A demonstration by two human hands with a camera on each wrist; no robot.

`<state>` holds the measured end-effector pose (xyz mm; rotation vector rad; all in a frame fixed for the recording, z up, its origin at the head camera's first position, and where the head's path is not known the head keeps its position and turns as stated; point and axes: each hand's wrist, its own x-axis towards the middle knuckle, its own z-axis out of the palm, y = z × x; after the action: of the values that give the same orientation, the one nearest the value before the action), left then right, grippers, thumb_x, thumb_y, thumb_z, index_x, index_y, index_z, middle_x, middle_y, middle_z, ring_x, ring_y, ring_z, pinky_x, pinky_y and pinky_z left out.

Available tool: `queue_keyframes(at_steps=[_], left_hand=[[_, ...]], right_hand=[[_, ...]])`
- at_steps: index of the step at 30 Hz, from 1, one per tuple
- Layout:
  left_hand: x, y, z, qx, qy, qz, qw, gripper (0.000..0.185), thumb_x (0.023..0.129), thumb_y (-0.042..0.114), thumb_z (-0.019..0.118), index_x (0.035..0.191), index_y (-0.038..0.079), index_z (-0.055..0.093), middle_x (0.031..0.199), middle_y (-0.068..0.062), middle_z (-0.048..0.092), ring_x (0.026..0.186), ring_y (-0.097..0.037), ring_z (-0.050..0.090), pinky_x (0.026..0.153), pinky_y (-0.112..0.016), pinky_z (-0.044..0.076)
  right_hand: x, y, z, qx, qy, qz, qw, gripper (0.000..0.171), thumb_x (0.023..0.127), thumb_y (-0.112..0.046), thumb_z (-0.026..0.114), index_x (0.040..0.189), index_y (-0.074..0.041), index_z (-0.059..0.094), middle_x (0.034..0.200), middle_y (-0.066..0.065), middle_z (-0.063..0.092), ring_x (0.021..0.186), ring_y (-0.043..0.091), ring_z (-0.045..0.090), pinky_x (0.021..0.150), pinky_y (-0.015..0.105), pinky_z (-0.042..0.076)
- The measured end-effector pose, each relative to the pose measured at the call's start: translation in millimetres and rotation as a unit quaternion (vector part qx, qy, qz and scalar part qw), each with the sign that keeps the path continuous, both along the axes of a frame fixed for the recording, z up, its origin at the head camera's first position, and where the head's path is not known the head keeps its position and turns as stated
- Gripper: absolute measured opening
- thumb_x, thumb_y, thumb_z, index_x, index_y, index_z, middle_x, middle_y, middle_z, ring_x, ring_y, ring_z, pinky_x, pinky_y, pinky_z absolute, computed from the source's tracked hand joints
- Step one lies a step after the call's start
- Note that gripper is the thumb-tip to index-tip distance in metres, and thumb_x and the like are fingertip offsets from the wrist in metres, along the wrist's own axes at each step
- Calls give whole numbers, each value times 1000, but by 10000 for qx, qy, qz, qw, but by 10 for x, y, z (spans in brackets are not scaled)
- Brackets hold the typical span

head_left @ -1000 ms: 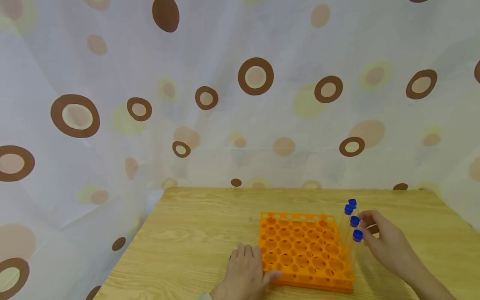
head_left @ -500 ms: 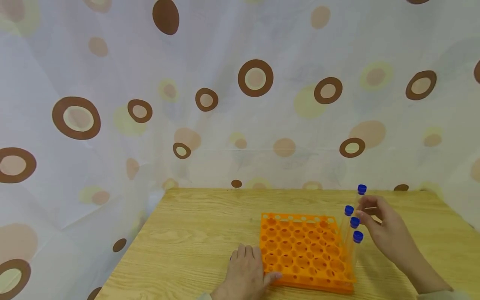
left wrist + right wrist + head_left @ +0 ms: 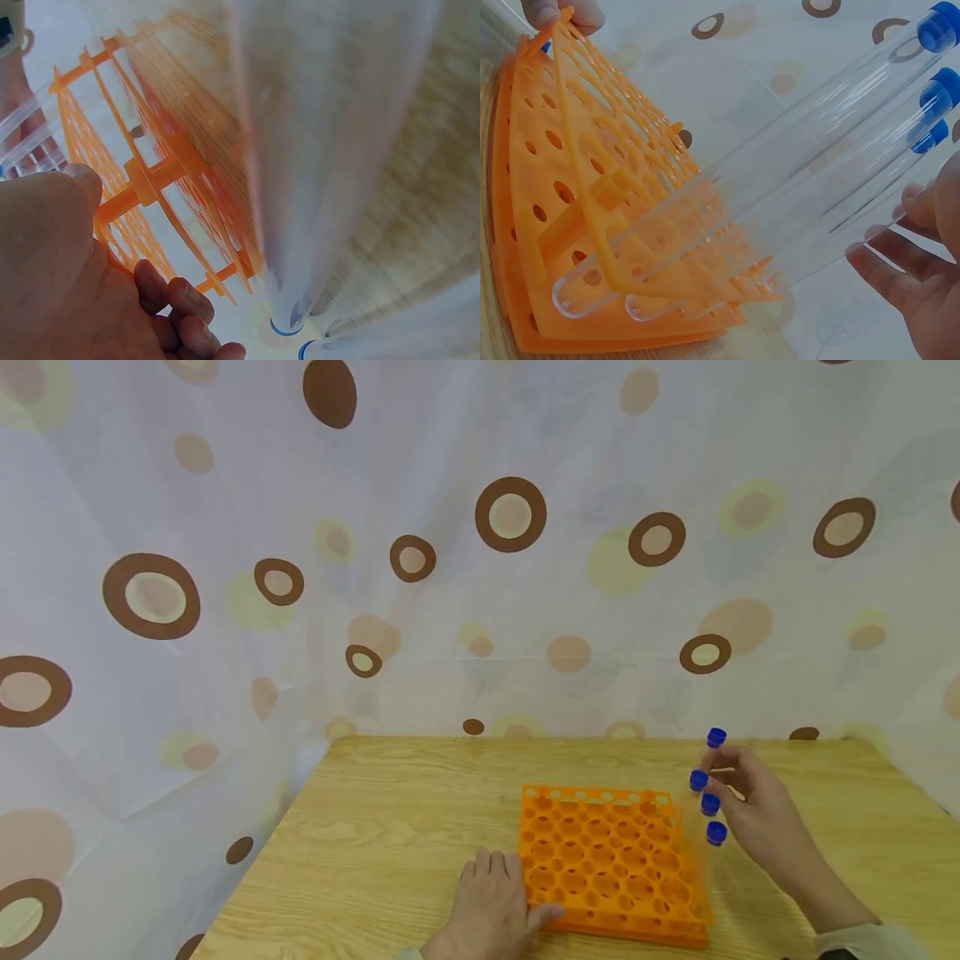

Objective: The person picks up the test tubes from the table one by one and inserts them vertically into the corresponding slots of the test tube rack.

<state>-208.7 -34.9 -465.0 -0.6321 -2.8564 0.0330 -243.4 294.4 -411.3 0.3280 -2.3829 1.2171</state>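
An orange test tube rack [image 3: 600,860] stands on the table, rows of round holes facing up. My left hand [image 3: 491,902] holds its near left corner, thumb along the front edge and fingers at the side. In the left wrist view those fingers [image 3: 191,300] are curled near the rack's frame. At the rack's right side, several clear blue-capped test tubes [image 3: 716,835] stand upright. My right hand [image 3: 757,814] pinches another test tube [image 3: 716,739] just below its cap, raised behind them. Its lower end is hidden in the head view.
Large clear tubes [image 3: 315,150] with blue ends fill the left wrist view's foreground. The wooden table [image 3: 375,827] extends left of the rack and behind it. A patterned curtain [image 3: 450,610] hangs around the back and sides.
My right hand has raised one test tube up and away from the group, then shifted slightly left toward the rack's back corner. The left hand and rack have stayed put.
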Motion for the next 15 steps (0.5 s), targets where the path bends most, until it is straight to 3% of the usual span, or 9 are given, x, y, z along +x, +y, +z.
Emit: queue_keyframes(at_steps=[6, 13, 15], left_hand=[[9, -6, -8, -42, 245, -34, 9997, 70, 89, 79, 28, 82, 11, 45, 70, -1, 42, 65, -17, 31, 60, -26, 26], [8, -5, 16, -29, -97, 34, 9999, 72, 88, 80, 27, 84, 11, 45, 72, -1, 41, 66, -17, 32, 62, -27, 27], [8, -6, 20, -30, -199, 49, 9998, 72, 88, 80, 26, 85, 11, 45, 72, -1, 41, 67, -17, 32, 62, -27, 28]], right_hand=[[-33, 9, -42, -217, -394, 226, 9987, 30, 99, 6, 47, 128, -2, 45, 113, -11, 53, 97, -14, 53, 65, 22, 54], [-67, 6, -134, -305, -343, 572, 9973, 37, 94, 13, 49, 129, 1, 46, 106, -18, 57, 92, -9, 57, 52, 26, 45], [-70, 9, -152, -228, -511, 571, 9968, 44, 91, 15, 48, 132, 1, 45, 110, -9, 58, 90, -8, 55, 50, 26, 41]])
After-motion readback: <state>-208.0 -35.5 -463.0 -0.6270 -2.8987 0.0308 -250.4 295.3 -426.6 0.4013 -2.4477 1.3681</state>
